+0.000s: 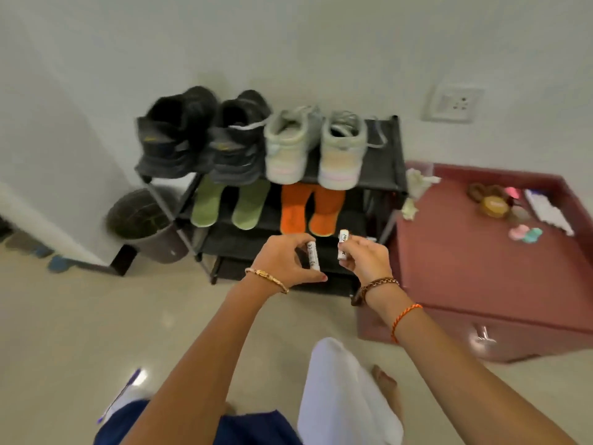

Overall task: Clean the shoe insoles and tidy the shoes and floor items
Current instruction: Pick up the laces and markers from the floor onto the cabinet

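A black shoe rack (390,162) stands against the wall. Its top shelf carries a pair of black shoes (205,139) and a pair of pale pastel sneakers (316,149). On the shelf below lie two green insoles (229,203) and two orange insoles (309,210). In front of the rack, my left hand (285,261) grips a small white tube (313,255). My right hand (365,255) holds a second white tube (342,244) close beside it. Which part is cap or body is too blurred to tell.
A dark ball in a bucket (144,220) sits left of the rack. A maroon box (481,268) on the right holds small items and crumpled paper. A wall socket (454,102) is above it. Slippers (48,256) lie far left. My white-trousered leg (343,396) is below.
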